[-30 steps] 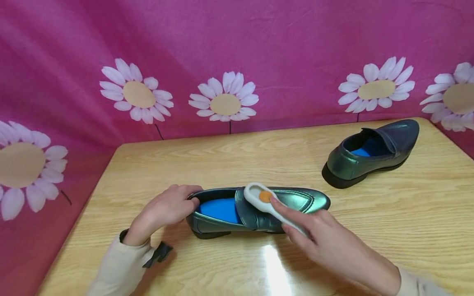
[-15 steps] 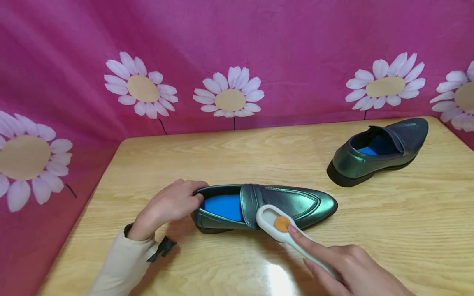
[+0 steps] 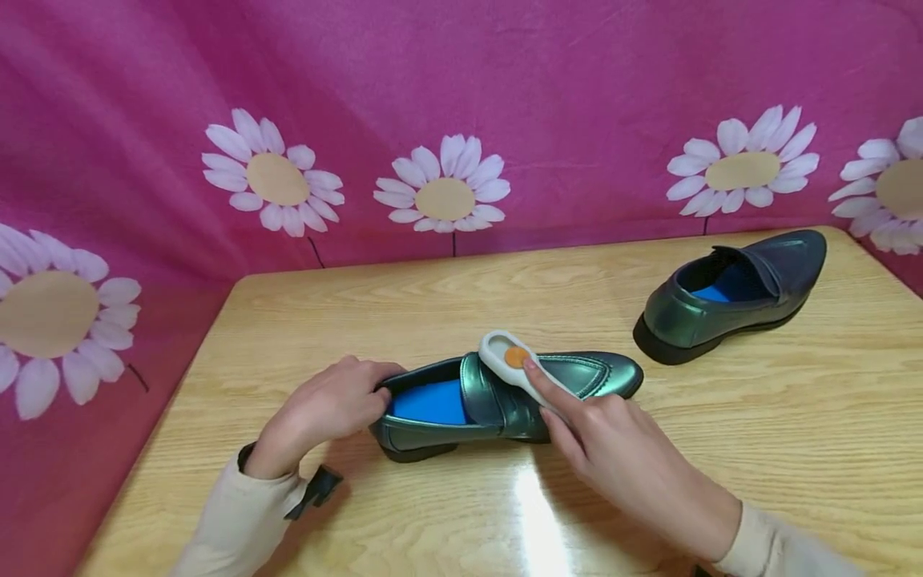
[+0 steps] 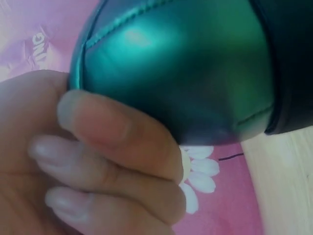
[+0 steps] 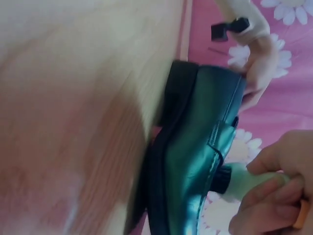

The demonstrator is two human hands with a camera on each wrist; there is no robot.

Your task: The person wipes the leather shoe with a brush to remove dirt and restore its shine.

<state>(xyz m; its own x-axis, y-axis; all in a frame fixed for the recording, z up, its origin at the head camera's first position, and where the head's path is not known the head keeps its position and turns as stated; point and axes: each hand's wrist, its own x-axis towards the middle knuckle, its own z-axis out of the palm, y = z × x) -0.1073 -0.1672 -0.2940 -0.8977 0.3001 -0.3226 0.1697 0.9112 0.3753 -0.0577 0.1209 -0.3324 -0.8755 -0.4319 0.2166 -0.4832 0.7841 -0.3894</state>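
Observation:
A metallic green loafer point(image 3: 418, 435) with a blue insole lies sideways at the middle of the table, toe to the right. My left hand point(image 3: 328, 409) grips the back rim at its heel, thumb on the inside; the left wrist view shows curled fingers against the shiny heel point(image 4: 166, 73). In my right hand point(image 3: 627, 457) is a white-handled brush point(image 3: 496, 354), its index finger pressed on an orange button point(image 3: 516, 357). Seen from the right wrist, the brush's dark bristles point(image 5: 221, 179) meet the upper just ahead of the strap.
A second loafer point(image 3: 678, 320) of the same kind stands at the back right, toe pointing away. Behind the wooden table point(image 3: 346, 300) hangs a pink cloth point(image 3: 577, 96) with large white daisies. A black strap end point(image 3: 315, 489) sticks out from the left sleeve.
My right hand took the brush down to the loafer's near side half a second ago, and it is now back up across the top. The left hand keeps its grip at the heel.

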